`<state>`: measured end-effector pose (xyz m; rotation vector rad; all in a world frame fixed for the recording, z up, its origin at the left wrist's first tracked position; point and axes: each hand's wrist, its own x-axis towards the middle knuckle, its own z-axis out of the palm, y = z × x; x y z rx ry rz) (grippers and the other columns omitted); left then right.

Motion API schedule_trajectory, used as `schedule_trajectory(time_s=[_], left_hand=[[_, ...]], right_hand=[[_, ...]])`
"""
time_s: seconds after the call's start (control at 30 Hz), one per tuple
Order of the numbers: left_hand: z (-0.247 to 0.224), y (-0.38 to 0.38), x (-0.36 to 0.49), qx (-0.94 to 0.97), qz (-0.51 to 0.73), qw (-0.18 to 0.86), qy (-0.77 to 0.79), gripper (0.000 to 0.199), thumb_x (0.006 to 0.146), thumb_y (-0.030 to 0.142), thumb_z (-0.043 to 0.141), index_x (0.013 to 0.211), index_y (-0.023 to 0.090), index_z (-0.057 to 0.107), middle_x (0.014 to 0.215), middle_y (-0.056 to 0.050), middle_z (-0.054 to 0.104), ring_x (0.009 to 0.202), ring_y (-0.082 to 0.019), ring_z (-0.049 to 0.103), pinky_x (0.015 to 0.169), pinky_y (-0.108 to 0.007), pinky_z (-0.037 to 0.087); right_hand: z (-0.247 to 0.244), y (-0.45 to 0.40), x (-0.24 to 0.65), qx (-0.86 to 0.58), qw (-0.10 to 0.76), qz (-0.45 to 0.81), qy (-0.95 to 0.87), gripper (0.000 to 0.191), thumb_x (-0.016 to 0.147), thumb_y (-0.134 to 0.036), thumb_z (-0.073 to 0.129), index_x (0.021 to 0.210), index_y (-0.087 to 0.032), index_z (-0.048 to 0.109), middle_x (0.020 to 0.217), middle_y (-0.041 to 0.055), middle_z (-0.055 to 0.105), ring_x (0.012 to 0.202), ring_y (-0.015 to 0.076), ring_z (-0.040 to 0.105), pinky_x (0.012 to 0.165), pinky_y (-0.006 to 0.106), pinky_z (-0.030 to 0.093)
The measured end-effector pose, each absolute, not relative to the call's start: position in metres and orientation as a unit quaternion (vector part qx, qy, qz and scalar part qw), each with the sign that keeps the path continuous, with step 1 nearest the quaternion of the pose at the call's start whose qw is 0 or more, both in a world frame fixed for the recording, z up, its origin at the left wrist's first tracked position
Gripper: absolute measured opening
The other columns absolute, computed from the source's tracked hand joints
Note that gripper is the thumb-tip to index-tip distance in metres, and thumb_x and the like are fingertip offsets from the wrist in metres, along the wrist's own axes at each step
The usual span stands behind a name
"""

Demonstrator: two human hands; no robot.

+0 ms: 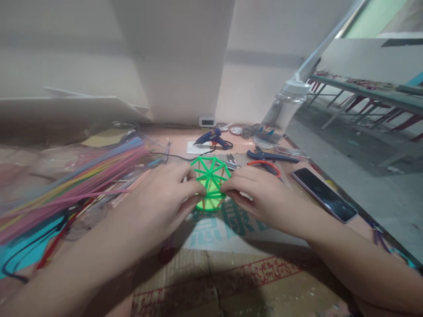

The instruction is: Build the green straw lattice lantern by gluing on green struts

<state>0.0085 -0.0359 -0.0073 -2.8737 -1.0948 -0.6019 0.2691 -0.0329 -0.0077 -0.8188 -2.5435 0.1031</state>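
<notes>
Left fingers point(192, 188) and right fingers point(235, 184) pinching green spoked frame point(209, 175), blue glue gun point(213, 137) beyond

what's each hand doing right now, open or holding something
Left hand: closed, holding the green frame by its left side.
Right hand: closed, holding the same frame by its right side.
</notes>
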Motion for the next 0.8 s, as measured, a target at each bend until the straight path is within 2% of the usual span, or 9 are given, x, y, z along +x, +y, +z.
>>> schedule_trajectory(time_s=[0.07,0.33,0.53,0.7,0.8], left_hand=[[-0.007,-0.036,0.009,-0.917,-0.191,0.003,-0.351,0.018,0.100,0.022,0.057,0.098,0.025,0.075,0.094,-0.005,0.058,0.085,-0.023,0.052,0.074,-0.036,0.039],[-0.005,-0.036,0.010,-0.916,-0.194,0.002,-0.350,0.018,0.098,0.021,0.058,0.092,0.025,0.074,0.092,-0.004,0.060,0.084,-0.022,0.053,0.072,-0.035,0.036],[0.002,-0.043,0.014,-0.897,-0.266,0.004,-0.353,0.015,0.101,0.024,0.054,0.096,0.020,0.066,0.095,-0.006,0.063,0.092,-0.025,0.056,0.079,-0.038,0.040],[0.001,-0.049,0.020,-0.888,-0.308,0.027,-0.340,0.021,0.104,0.024,0.052,0.120,0.021,0.066,0.109,-0.007,0.065,0.103,-0.024,0.058,0.089,-0.039,0.042],[-0.004,-0.047,0.021,-0.901,-0.284,0.039,-0.327,0.021,0.104,0.030,0.057,0.122,0.024,0.066,0.118,-0.006,0.065,0.110,-0.026,0.057,0.094,-0.041,0.042]], right_hand=[[-0.009,-0.033,0.269,-0.285,0.237,0.031,-0.928,0.014,0.103,-0.013,0.055,0.104,-0.018,0.068,0.094,0.0047,0.068,0.087,0.0192,0.061,0.077,0.030,0.046],[-0.012,-0.032,0.265,-0.295,0.258,-0.018,-0.920,0.013,0.101,-0.016,0.057,0.094,-0.016,0.068,0.087,0.0060,0.069,0.083,0.0204,0.061,0.076,0.032,0.049],[-0.014,-0.032,0.256,-0.270,0.326,-0.053,-0.905,0.011,0.097,-0.013,0.055,0.092,-0.015,0.065,0.084,0.0075,0.070,0.080,0.0206,0.061,0.075,0.032,0.050],[-0.011,-0.032,0.256,-0.262,0.333,-0.105,-0.900,0.014,0.098,-0.013,0.053,0.090,-0.016,0.064,0.081,0.0074,0.068,0.077,0.0211,0.058,0.071,0.032,0.049],[-0.003,-0.035,0.259,-0.259,0.304,-0.128,-0.908,0.017,0.099,-0.012,0.051,0.089,-0.017,0.064,0.079,0.0067,0.067,0.075,0.0208,0.057,0.067,0.032,0.046]])
